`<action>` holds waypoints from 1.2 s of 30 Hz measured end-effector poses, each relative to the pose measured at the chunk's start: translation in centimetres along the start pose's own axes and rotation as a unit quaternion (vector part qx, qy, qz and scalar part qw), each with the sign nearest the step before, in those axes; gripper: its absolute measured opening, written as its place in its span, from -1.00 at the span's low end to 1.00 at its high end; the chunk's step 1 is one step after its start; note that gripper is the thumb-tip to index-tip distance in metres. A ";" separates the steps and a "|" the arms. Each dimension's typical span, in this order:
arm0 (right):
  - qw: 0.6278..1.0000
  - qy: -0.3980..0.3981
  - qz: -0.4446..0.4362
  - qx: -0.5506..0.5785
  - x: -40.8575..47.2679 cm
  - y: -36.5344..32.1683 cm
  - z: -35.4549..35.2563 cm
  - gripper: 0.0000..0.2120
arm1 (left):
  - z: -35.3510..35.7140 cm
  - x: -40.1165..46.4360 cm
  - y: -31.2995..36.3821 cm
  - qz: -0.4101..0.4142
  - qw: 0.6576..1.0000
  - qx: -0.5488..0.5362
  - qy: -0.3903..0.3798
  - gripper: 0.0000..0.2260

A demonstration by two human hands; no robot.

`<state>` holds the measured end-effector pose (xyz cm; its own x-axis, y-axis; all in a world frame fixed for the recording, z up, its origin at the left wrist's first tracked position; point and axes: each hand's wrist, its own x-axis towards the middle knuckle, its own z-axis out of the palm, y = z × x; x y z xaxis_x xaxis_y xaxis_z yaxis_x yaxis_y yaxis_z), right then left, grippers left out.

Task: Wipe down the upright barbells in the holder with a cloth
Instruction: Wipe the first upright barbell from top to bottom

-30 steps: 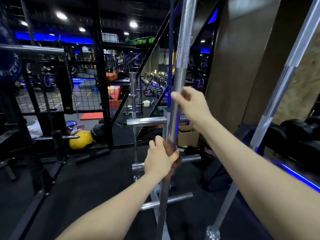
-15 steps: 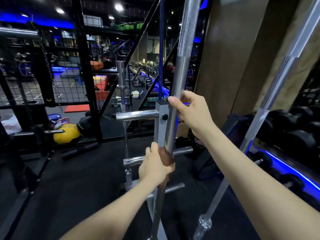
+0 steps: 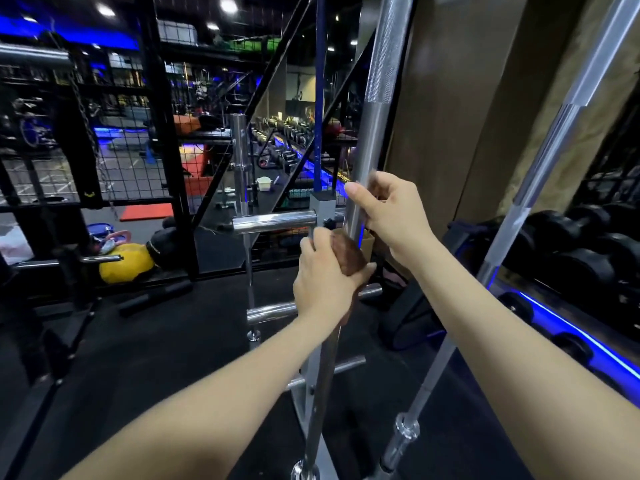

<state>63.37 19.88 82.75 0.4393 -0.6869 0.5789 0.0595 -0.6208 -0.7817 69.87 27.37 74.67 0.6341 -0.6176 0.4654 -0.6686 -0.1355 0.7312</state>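
Left hand (image 3: pixel 323 282): fingers wrapped around a brown cloth (image 3: pixel 347 252), which is bunched against the near barbell (image 3: pixel 367 174) on its smooth section, below the knurled band. Right hand (image 3: pixel 391 211): fingers curled around the same shaft just above the cloth, thumb across the front, steadying it. The two hands are close together, not touching.

The near barbell stands almost upright, its lower end dropping toward the holder at the bottom of the view (the socket itself is not clearly visible). A second barbell (image 3: pixel 540 188) leans to the right, well apart from both hands, its collar (image 3: pixel 406 426) low in the frame.

Behind the shaft stands a grey plate tree (image 3: pixel 318 209) with chrome pegs; a yellow medicine ball (image 3: pixel 125 263) lies on the floor to the left, and dark dumbbells (image 3: pixel 581 268) line the right wall.

Handling assessment: the bar is judged heavy, rigid and top-heavy when upright, liable to tip if pulled sideways. The polished steel looks slippery, the knurling grippier and likely to snag fibres. The cloth is soft and conforms well. Hold is best taken on the smooth shaft, one hand bracing while the cloth hand slides along it.
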 end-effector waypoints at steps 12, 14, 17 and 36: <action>1.000 0.015 0.005 -0.023 -0.7 -1.0 0.1 -0.66 | 2.7 -4.1 -5.9 -0.088 0.982 0.118 -0.118 -0.40; 0.999 0.005 0.005 -0.042 -1.1 -1.3 0.3 -0.70 | 1.7 -3.4 -5.2 -0.071 0.982 0.119 -0.129 -0.40; 0.997 -0.010 0.024 -0.074 -2.4 -0.4 0.7 -0.79 | -0.1 -1.3 -2.3 -0.027 0.997 0.044 -0.065 -0.40; 0.995 -0.012 0.059 -0.077 -3.7 1.9 0.7 -0.77 | 3.1 -5.2 -8.0 -0.110 0.970 0.106 -0.189 -0.36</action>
<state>62.45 21.48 78.96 0.4559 -0.7511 0.4775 -0.1306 -0.5871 -0.7989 70.69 29.23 64.86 0.6089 -0.7906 0.0643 -0.6237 -0.4271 0.6546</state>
